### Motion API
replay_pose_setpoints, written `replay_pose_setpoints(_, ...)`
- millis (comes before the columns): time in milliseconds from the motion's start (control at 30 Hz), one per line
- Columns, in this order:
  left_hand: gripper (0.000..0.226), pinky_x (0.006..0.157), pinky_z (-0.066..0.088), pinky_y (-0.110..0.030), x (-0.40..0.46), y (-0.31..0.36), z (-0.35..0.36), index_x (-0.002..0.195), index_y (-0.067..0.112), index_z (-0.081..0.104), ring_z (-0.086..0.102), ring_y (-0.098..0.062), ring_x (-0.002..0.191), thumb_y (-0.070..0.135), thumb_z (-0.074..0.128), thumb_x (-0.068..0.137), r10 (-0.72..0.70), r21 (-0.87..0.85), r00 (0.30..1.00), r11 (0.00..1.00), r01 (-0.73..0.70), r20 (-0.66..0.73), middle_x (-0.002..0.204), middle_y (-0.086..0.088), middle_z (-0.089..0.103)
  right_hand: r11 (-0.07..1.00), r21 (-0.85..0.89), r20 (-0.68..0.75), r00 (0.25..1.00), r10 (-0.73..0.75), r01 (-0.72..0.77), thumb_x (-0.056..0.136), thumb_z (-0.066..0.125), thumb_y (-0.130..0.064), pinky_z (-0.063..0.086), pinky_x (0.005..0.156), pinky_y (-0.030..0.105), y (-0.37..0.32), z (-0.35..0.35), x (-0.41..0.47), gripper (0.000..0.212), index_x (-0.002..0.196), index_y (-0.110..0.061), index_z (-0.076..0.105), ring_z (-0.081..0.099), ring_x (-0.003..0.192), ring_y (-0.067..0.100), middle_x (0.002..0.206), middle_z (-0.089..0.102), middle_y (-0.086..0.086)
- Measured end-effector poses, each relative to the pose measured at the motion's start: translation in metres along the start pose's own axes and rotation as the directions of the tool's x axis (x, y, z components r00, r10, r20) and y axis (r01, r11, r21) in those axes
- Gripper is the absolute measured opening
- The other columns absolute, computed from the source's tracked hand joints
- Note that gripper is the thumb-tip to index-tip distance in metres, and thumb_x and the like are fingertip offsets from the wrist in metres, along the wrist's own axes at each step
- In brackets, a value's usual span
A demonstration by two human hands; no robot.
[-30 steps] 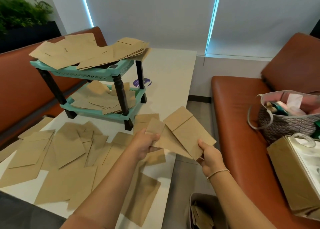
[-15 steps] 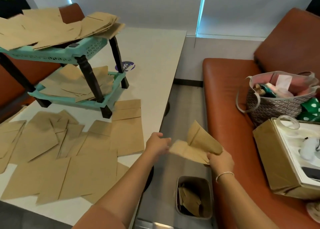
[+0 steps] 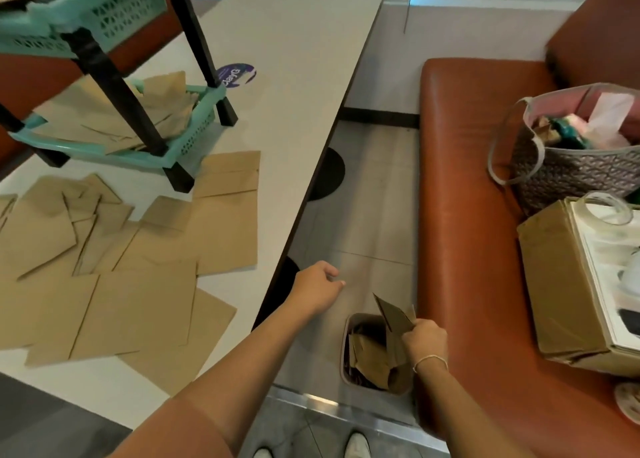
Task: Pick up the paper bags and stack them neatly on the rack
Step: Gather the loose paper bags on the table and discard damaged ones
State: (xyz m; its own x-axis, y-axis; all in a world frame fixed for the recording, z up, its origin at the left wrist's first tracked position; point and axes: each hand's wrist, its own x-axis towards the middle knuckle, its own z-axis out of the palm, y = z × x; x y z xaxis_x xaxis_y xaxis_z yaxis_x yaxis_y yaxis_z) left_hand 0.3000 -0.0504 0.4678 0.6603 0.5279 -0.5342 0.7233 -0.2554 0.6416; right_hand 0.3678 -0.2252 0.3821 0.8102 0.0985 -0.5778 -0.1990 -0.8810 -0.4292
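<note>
2 hands hang over the floor gap beside the surface [image 3: 304, 76]: the right hand [image 3: 425, 336] pinches a crumpled paper bag [image 3: 394, 314] just above a small bin [image 3: 346, 346] holding more brown paper, while the left hand [image 3: 317, 286] holds nothing — fingers loosely curled. Many paper bags [image 3: 138, 284] lie scattered flat on the surface; others sit on the teal rack [image 3: 194, 135] (lower shelf visible).
</note>
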Motion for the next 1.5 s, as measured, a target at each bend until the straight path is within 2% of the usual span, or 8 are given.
replay_pose_setpoints(200,0.029,0.085,0.039,-0.020,0.008,-0.008,0.018,0.120,0.012,0.054,0.051,-0.013,0.104,0.024,0.056,0.093,-0.024,0.037,1.000,0.999,0.025,-0.009,0.120,-0.005,0.056,0.998,-0.047,0.083,0.996,-0.033,0.037,0.085,0.047,0.000,0.042,0.065,0.024,0.015,0.015,0.022,0.024,0.093,-0.002,0.069,0.062,0.091,0.032,0.098,0.068,0.017)
replay_pose_setpoints(433,0.030,0.086,0.039,-0.020,0.005,-0.002,0.024,0.120,0.013,0.054,0.053,-0.017,0.110,0.025,0.057,0.093,-0.022,0.062,1.000,0.998,0.023,-0.016,0.120,-0.005,0.057,0.995,-0.024,0.137,0.987,-0.089,0.093,0.086,0.049,-0.002,0.045,0.092,0.028,0.011,0.013,0.022,0.041,0.126,-0.008,0.057,0.058,0.111,0.029,0.121,0.061,0.016)
replay_pose_setpoints(767,0.026,0.084,0.039,-0.019,-0.013,0.028,-0.010,0.116,0.014,0.057,0.054,-0.013,0.102,0.025,0.057,0.093,0.114,0.016,0.988,0.994,-0.113,-0.107,0.116,-0.003,0.060,0.940,0.030,0.061,0.938,-0.342,0.341,0.090,0.048,-0.006,0.039,0.098,0.022,-0.075,-0.024,-0.005,0.031,0.114,-0.011,0.066,0.059,0.110,0.021,0.116,0.066,0.007)
replay_pose_setpoints(1000,0.027,0.084,0.040,-0.019,-0.022,0.023,-0.072,0.117,0.013,0.057,0.057,-0.014,0.102,0.019,0.057,0.091,0.217,0.001,0.909,0.973,-0.232,-0.357,0.117,-0.003,0.062,0.820,0.070,-0.005,0.822,-0.570,0.569,0.089,0.051,-0.010,0.036,0.096,0.019,-0.167,-0.024,-0.047,0.026,0.108,-0.013,0.068,0.060,0.107,0.017,0.112,0.068,0.002)
replay_pose_setpoints(1133,0.051,0.096,0.036,-0.030,-0.017,0.000,-0.109,0.130,0.014,0.044,0.044,-0.024,0.121,0.034,0.060,0.087,0.210,0.257,0.858,0.962,-0.095,-0.469,0.130,-0.007,0.052,0.791,0.107,-0.002,0.796,-0.605,0.602,0.089,0.052,-0.011,0.036,0.092,0.015,-0.203,-0.012,-0.070,0.025,0.109,-0.014,0.068,0.060,0.106,0.015,0.111,0.068,0.001)
replay_pose_setpoints(1200,0.072,0.103,0.030,-0.035,-0.014,-0.014,-0.120,0.137,0.014,0.035,0.036,-0.028,0.127,0.051,0.061,0.081,0.180,0.447,0.891,0.894,0.029,-0.418,0.137,-0.009,0.043,0.796,0.115,0.010,0.801,-0.599,0.594,0.088,0.052,-0.010,0.036,0.092,0.016,-0.214,-0.003,-0.078,0.026,0.110,-0.013,0.067,0.059,0.107,0.016,0.111,0.067,0.002)
replay_pose_setpoints(1300,0.088,0.109,0.026,-0.041,-0.010,-0.031,-0.129,0.142,0.014,0.026,0.028,-0.032,0.133,0.063,0.058,0.076,0.114,0.548,0.947,0.833,0.073,-0.301,0.144,-0.012,0.032,0.839,0.096,0.058,0.839,-0.541,0.535,0.087,0.053,-0.011,0.038,0.093,0.018,-0.224,0.010,-0.086,0.028,0.112,-0.014,0.065,0.059,0.108,0.018,0.112,0.066,0.004)
replay_pose_setpoints(1500,0.038,0.093,0.041,-0.032,-0.003,-0.037,-0.145,0.119,0.012,0.050,0.046,-0.023,0.110,0.035,0.052,0.089,0.252,0.547,0.932,0.834,-0.072,-0.262,0.120,-0.007,0.053,0.904,0.229,0.146,0.906,-0.398,0.360,0.085,0.060,-0.021,0.055,0.083,0.039,-0.244,0.034,-0.091,0.020,0.103,-0.014,0.064,0.068,0.078,0.024,0.091,0.070,0.008)
